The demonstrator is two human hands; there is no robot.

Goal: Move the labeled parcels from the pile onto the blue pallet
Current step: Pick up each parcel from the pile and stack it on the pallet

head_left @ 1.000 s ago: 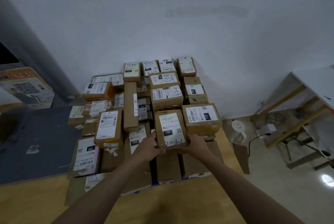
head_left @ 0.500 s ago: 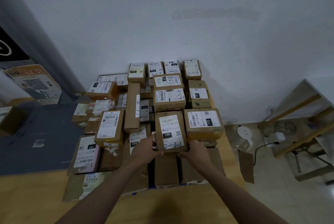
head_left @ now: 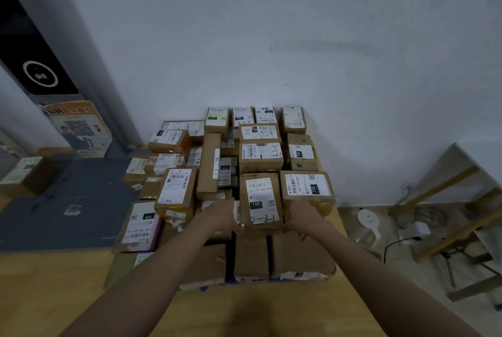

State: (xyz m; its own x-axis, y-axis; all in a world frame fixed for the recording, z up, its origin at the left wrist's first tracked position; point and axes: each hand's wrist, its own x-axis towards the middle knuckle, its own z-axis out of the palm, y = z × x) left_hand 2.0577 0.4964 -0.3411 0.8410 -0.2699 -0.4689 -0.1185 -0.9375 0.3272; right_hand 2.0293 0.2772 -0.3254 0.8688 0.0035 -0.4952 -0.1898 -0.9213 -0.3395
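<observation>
Matt brown cardboard parcels (head_left: 260,202), white paper labels (head_left: 308,185); smooth wooden floor (head_left: 54,282).

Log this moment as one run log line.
left hand + right hand: gripping 15H parcel | parcel: on stack | blue pallet: mostly hidden

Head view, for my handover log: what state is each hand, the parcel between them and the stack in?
Left hand: fingers curled on the left side of the 2-3-1 parcel.
Right hand: grips its right side.
2-3-1 parcel: label up, held atop the stack.
122 parcel: label up, touching the held one's right.
Blue pallet: almost hidden under boxes.
</observation>
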